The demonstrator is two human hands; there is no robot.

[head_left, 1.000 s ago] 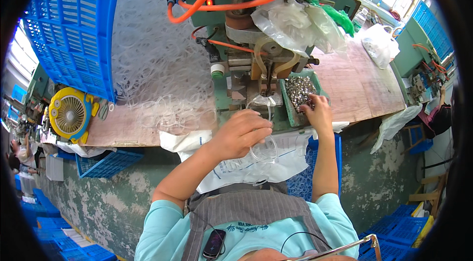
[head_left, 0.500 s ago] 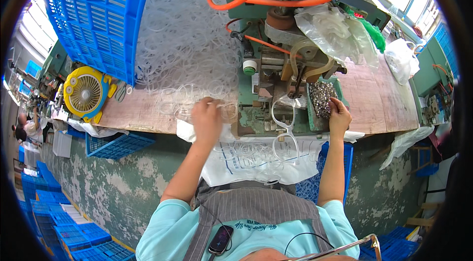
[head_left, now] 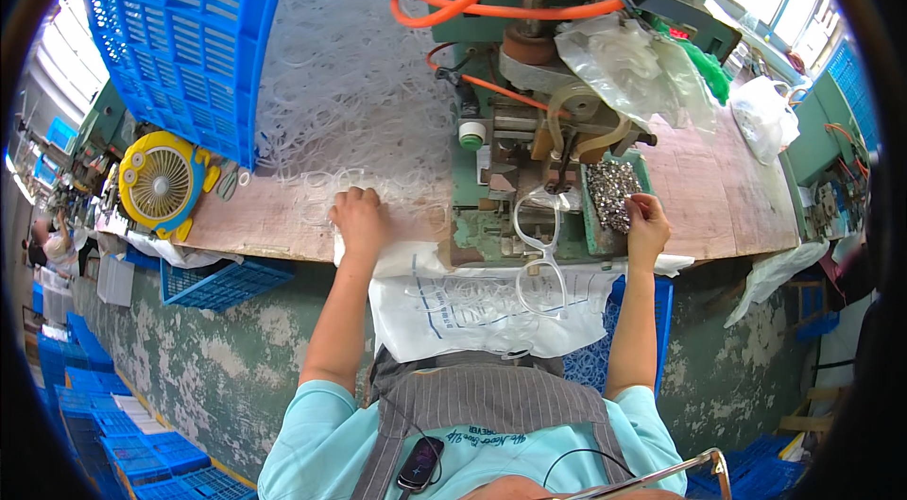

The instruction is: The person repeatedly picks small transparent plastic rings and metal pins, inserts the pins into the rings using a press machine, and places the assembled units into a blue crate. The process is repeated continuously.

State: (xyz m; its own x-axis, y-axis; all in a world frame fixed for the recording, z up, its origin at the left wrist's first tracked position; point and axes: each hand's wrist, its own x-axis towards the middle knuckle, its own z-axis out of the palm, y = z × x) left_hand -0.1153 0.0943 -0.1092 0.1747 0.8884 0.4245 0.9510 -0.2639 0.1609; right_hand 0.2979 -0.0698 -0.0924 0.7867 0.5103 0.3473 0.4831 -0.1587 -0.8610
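Observation:
My left hand (head_left: 360, 220) rests palm down at the near edge of a large heap of clear plastic eyeglass frames (head_left: 354, 84), its fingers bent but apart among the loose pieces. My right hand (head_left: 647, 228) is at the right edge of a green tray (head_left: 597, 234) holding many small shiny metal parts (head_left: 612, 193). Its thumb and fingertips pinch together on what looks like one small metal part. Between my hands, a clear eyeglass frame (head_left: 539, 266) hangs at the head of a green bench machine (head_left: 482, 231), with nobody's hand on it.
A blue crate (head_left: 179, 37) stands tilted at the left of the heap, beside a yellow toy-shaped fan (head_left: 158, 186). Orange hoses (head_left: 491, 0) cross over the machine. A white sack (head_left: 416, 306) with clear pieces lies over my lap. A plastic bag (head_left: 642, 75) hangs at the machine's right.
My left hand has moved left to the heap's near edge. My right hand stays at the tray, its pinch shifted slightly. The hanging frame stays in place at the machine.

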